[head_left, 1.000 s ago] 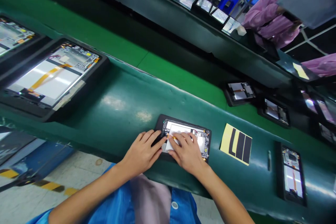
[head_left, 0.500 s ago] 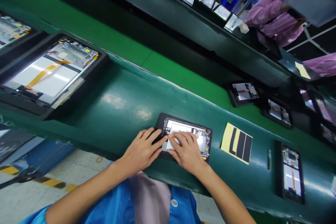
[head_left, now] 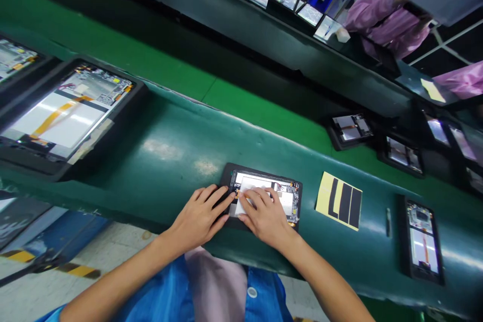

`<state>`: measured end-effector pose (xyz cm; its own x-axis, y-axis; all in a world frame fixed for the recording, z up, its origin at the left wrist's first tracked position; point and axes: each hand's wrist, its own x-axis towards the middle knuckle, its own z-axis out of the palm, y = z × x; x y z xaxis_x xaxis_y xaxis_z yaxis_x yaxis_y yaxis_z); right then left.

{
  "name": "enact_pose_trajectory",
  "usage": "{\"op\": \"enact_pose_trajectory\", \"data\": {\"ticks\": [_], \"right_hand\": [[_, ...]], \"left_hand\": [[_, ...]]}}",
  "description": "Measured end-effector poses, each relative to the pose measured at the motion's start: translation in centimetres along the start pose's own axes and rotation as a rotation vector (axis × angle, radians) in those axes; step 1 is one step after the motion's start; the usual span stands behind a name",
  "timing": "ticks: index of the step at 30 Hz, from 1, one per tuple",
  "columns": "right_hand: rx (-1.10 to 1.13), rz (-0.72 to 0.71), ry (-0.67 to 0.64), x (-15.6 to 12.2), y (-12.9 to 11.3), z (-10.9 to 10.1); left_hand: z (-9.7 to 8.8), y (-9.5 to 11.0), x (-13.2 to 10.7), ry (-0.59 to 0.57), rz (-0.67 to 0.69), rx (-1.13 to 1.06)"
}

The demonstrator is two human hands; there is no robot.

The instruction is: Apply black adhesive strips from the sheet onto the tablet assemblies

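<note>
An opened tablet lies in a black tray on the green bench in front of me, its circuit board at the right end and a pale battery in the middle. My left hand rests at the tray's left end, fingers stretched out, with the index fingertip on the tablet's left edge. Over the battery is my right hand, its fingers bent and slightly apart, fingertips pressing near a small orange ribbon cable. Part of the cable and battery is hidden beneath those fingers. Neither hand visibly grips anything.
Right of the tray lies a yellow sheet with black strips. Beyond it are a thin short rod and another opened tablet. A larger-looking opened tablet sits at left. Across the green belt, a person in pink works.
The view has shifted slightly. Both hands stay at the same tablet, and the right fingertips remain on the battery area with little movement.
</note>
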<state>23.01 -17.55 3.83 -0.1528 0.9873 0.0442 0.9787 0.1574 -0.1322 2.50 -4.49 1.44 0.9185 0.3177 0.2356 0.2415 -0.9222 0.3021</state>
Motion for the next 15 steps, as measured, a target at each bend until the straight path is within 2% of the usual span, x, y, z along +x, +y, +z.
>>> {"op": "enact_pose_trajectory", "data": {"ticks": [15], "right_hand": [[0.025, -0.007, 0.016, 0.0, 0.0, 0.2]], "left_hand": [[-1.5, -0.1, 1.0, -0.148, 0.138, 0.200]]}}
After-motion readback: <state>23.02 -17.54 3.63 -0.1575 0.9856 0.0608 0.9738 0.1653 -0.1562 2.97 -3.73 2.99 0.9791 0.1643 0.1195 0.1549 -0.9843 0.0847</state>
